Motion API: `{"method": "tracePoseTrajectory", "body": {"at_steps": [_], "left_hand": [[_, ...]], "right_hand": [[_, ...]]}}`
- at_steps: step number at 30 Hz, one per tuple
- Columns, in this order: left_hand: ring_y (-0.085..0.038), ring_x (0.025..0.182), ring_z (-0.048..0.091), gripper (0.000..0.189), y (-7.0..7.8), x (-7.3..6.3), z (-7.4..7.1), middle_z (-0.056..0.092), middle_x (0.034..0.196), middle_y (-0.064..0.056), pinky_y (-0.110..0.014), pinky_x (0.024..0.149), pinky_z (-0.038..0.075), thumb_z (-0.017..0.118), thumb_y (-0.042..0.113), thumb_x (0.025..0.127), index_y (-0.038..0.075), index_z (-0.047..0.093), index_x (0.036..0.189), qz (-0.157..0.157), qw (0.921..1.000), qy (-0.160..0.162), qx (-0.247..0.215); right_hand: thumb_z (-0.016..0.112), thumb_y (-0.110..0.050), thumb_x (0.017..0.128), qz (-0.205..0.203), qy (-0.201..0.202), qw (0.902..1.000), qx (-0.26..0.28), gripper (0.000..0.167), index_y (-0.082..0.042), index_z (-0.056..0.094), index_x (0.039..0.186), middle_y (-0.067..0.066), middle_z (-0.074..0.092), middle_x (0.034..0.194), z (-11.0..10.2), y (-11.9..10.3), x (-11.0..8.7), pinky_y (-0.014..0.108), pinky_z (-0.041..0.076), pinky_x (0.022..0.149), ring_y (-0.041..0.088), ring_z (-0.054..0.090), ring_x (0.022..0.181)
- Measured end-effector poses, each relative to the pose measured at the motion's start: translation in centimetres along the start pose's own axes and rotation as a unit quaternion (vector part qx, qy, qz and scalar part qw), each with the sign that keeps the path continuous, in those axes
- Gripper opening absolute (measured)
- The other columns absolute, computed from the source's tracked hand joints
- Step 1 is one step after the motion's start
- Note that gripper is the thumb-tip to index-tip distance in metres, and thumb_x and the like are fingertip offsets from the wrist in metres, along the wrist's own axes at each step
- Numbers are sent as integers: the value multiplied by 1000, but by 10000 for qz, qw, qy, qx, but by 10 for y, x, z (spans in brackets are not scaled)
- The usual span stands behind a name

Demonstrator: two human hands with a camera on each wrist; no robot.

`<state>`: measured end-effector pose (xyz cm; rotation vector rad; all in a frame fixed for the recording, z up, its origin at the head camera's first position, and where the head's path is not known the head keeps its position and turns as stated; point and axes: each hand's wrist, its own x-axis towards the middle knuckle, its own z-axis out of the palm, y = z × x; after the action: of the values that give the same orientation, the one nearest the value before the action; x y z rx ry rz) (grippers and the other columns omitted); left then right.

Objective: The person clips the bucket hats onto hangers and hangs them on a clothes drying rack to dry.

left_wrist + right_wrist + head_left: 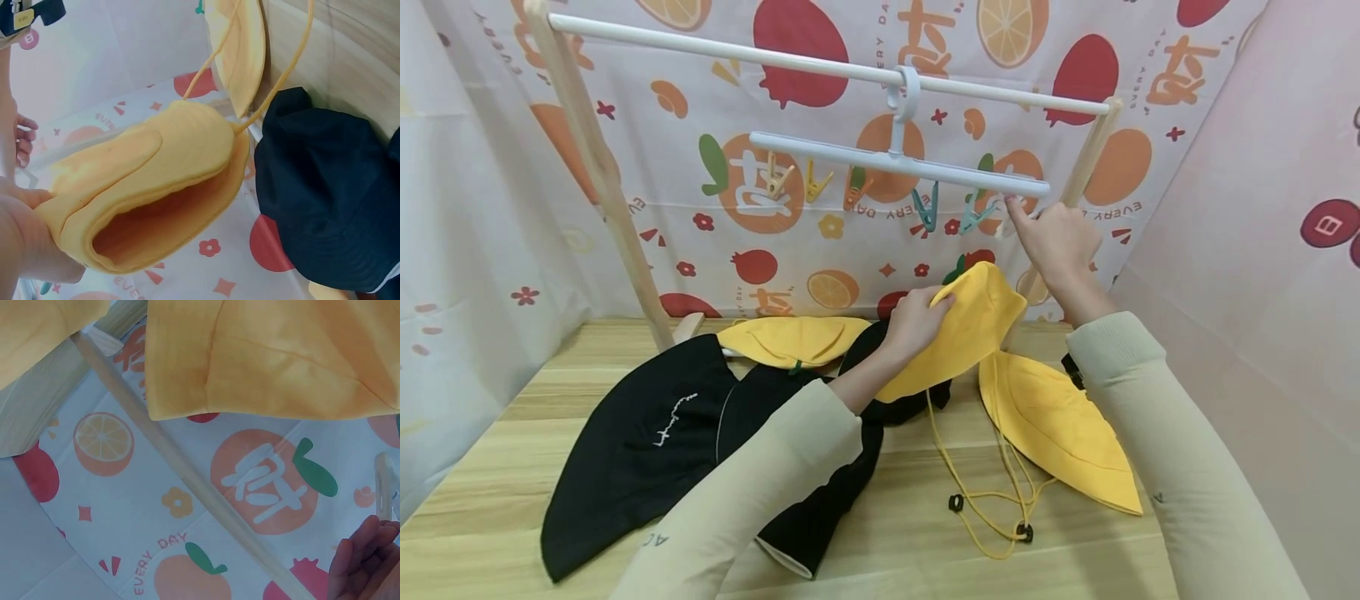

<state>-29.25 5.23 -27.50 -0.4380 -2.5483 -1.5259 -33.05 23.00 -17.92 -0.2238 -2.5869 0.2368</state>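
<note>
- Head view: left hand (917, 325) is gripping a yellow fabric bucket-style hat (981, 325) by its edge, held up in the air just below a pale blue plastic clip hanger (842, 156). Thin yellow cords (951, 462) dangle down from around it.
- Right hand (1063, 242) is up at the right end of that hanger, thumb right against the end of the bar. The hanger hooks over a white round rod (730, 57), with small plastic clips in yellow, orange and teal (928, 210) hanging under it.
- On the light wood-grain surface (940, 575): black fabric hats (632, 458) at left and middle, a second yellow hat (1060, 425) at right, and a third yellow hat (797, 337) near the back.
- Left wrist view: the held hat's opening faces the camera, with the left hand pinching one end of it. One of the black hats is off to the side.
- Right wrist view: the right hand's bent fingers look to be pinching a white slotted plastic clip (383, 481). Yellow fabric fills the top of this view.
</note>
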Motion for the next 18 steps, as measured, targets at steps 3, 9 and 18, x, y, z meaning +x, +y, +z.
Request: {"method": "tracePoseTrajectory", "body": {"at_steps": [3,9,18], "left_hand": [[-16,58,49,26,5,1,1,51,65,-3,-26,53,37,51,26,95,10,65,110,-32,10000,77,43],[-16,60,49,28,12,2,5,54,69,-2,-27,55,36,51,26,95,13,64,115,63,9995,243,210],[-12,73,56,31,17,4,9,64,94,2,-31,65,42,51,31,95,16,63,119,-46,9988,436,210]], "right_hand": [[17,-77,80,44,-14,10000,7,78,-8,44,56,3,34,48,-1,-1,1,28,22,38,17,31,42],[29,-64,84,36,112,9996,259,65,-9,45,55,2,36,47,0,-2,0,28,23,38,16,32,41],[37,-57,88,-346,265,9955,843,59,-8,44,55,3,36,47,3,-8,-5,27,22,39,17,32,41]]}}
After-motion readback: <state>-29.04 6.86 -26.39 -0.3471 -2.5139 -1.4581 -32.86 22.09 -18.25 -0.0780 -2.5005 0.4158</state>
